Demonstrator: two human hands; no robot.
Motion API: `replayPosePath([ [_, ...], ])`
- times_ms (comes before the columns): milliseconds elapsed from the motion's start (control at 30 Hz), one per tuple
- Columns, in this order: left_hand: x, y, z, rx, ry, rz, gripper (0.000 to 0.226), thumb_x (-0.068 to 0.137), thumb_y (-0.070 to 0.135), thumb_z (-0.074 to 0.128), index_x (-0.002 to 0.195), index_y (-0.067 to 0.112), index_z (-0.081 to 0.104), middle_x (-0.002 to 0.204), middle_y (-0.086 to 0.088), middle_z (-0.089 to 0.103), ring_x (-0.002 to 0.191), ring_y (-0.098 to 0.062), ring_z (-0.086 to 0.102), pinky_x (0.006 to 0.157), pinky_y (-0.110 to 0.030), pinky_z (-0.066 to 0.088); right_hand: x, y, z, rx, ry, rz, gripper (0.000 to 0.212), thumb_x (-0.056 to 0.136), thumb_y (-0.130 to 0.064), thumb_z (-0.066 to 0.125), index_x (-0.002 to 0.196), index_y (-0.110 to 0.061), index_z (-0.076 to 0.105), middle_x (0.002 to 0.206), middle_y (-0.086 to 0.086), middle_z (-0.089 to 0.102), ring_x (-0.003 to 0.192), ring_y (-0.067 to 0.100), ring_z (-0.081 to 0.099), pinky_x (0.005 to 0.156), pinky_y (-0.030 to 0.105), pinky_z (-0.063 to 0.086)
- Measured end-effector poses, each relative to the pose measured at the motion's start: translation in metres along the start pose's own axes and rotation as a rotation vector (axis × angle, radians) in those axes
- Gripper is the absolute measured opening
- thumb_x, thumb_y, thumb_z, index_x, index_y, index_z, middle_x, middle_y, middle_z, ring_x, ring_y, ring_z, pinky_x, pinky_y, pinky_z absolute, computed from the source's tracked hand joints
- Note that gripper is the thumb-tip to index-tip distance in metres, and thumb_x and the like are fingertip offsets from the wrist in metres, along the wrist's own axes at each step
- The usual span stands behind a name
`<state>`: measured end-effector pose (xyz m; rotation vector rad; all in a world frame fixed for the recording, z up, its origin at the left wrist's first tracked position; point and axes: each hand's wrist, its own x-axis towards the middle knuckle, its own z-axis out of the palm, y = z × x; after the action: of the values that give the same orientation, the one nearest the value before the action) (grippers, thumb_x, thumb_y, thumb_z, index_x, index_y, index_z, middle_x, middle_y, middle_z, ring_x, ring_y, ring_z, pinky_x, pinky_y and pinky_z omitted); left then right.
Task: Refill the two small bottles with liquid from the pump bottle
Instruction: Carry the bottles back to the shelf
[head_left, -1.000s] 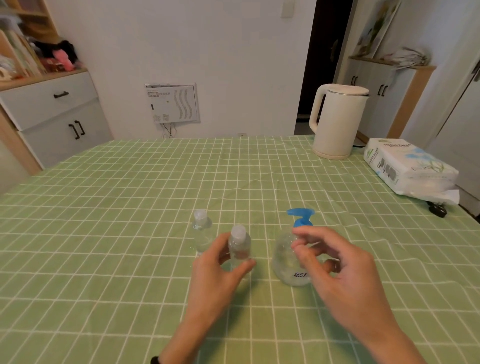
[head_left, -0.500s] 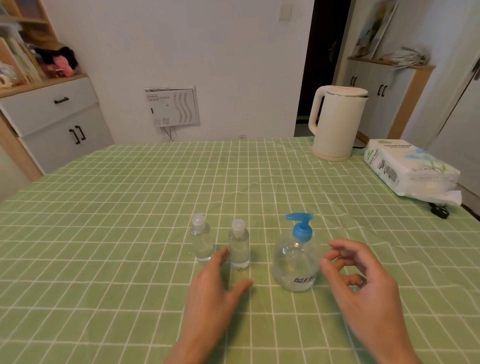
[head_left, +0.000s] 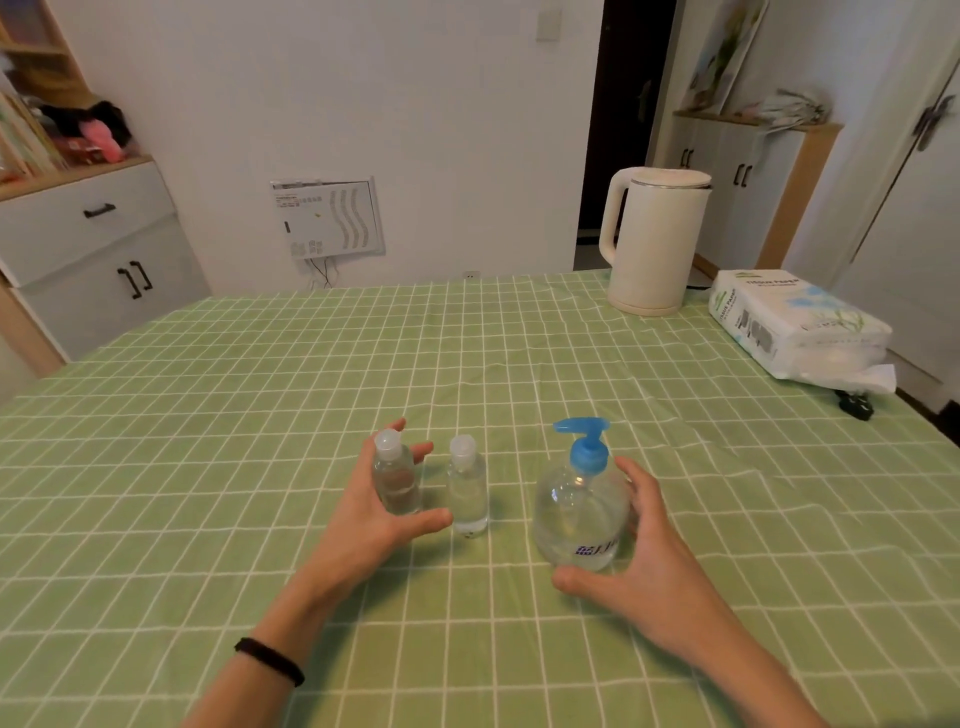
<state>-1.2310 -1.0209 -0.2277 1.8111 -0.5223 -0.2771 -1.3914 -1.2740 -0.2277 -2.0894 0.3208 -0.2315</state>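
Note:
Two small clear bottles with white caps stand on the green checked tablecloth. My left hand (head_left: 374, 514) wraps loosely around the left small bottle (head_left: 396, 480), fingers behind it and thumb in front. The right small bottle (head_left: 466, 491) stands free just beside that hand. The round clear pump bottle (head_left: 577, 512) with a blue pump head stands to the right. My right hand (head_left: 641, 561) cups its right side, thumb by its base and fingers behind it.
A cream electric kettle (head_left: 655, 244) stands at the table's far right. A white tissue pack (head_left: 795, 322) lies near the right edge, with a small black object (head_left: 854, 404) beside it. Cabinets stand off the table to the left and right.
Both hands have moved forward. My left hand went from in front of the small bottles to around the left one. My right hand closed in on the pump bottle's side.

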Motion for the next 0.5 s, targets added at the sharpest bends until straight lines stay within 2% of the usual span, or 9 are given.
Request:
replayPosePath([
  [100, 0.005, 0.001, 0.007, -0.021, -0.028, 0.014, 0.093, 0.062, 0.03, 0.098, 0.139, 0.049, 0.049, 0.133, 0.016, 0.069, 0.125, -0.007, 0.063, 0.108, -0.039, 0.046, 0.005, 0.0, 0.003, 0.043, 0.026, -0.018, 0.119, 0.049, -0.055, 0.093, 0.136, -0.068, 0.014, 0.126, -0.039, 0.051, 0.11, -0.014, 0.055, 0.087, 0.02, 0.047],
  [167, 0.006, 0.001, 0.011, -0.03, -0.062, 0.025, 0.081, 0.066, 0.021, 0.097, 0.132, 0.047, 0.057, 0.129, 0.01, 0.072, 0.121, -0.011, 0.067, 0.104, -0.038, 0.049, 0.007, 0.0, 0.006, 0.061, 0.03, -0.029, 0.114, 0.051, -0.048, 0.093, 0.137, -0.065, 0.02, 0.124, -0.032, 0.057, 0.108, -0.007, 0.061, 0.09, 0.026, 0.051],
  [233, 0.005, 0.002, 0.015, -0.03, -0.077, 0.015, 0.071, 0.065, 0.024, 0.097, 0.123, 0.048, 0.063, 0.122, 0.008, 0.075, 0.112, -0.013, 0.072, 0.098, -0.035, 0.053, 0.01, 0.001, 0.007, 0.076, 0.045, -0.045, 0.109, 0.053, -0.044, 0.093, 0.136, -0.061, 0.026, 0.122, -0.029, 0.06, 0.108, -0.003, 0.063, 0.091, 0.031, 0.053],
  [333, 0.006, 0.0, 0.022, -0.038, -0.082, 0.007, 0.063, 0.065, 0.027, 0.095, 0.122, 0.035, 0.068, 0.118, 0.005, 0.077, 0.109, -0.016, 0.074, 0.096, -0.036, 0.053, 0.012, 0.003, 0.009, 0.099, 0.074, -0.05, 0.102, 0.055, -0.042, 0.093, 0.135, -0.057, 0.032, 0.119, -0.026, 0.063, 0.104, -0.001, 0.066, 0.09, 0.033, 0.055],
  [400, 0.006, -0.002, 0.025, -0.03, -0.082, 0.022, 0.053, 0.071, 0.021, 0.093, 0.118, 0.032, 0.071, 0.116, 0.004, 0.078, 0.107, -0.016, 0.075, 0.092, -0.03, 0.054, 0.012, 0.005, 0.012, 0.086, 0.099, -0.049, 0.098, 0.055, -0.045, 0.092, 0.133, -0.056, 0.035, 0.117, -0.024, 0.065, 0.101, 0.0, 0.067, 0.087, 0.034, 0.057],
  [500, 0.001, 0.0, 0.03, -0.032, -0.076, 0.047, 0.048, 0.076, 0.018, 0.09, 0.114, 0.041, 0.072, 0.112, 0.009, 0.079, 0.104, -0.012, 0.075, 0.081, -0.015, 0.058, 0.01, 0.007, 0.017, 0.052, 0.15, -0.053, 0.095, 0.055, -0.05, 0.09, 0.133, -0.053, 0.036, 0.114, -0.023, 0.066, 0.097, 0.0, 0.068, 0.082, 0.035, 0.058],
])
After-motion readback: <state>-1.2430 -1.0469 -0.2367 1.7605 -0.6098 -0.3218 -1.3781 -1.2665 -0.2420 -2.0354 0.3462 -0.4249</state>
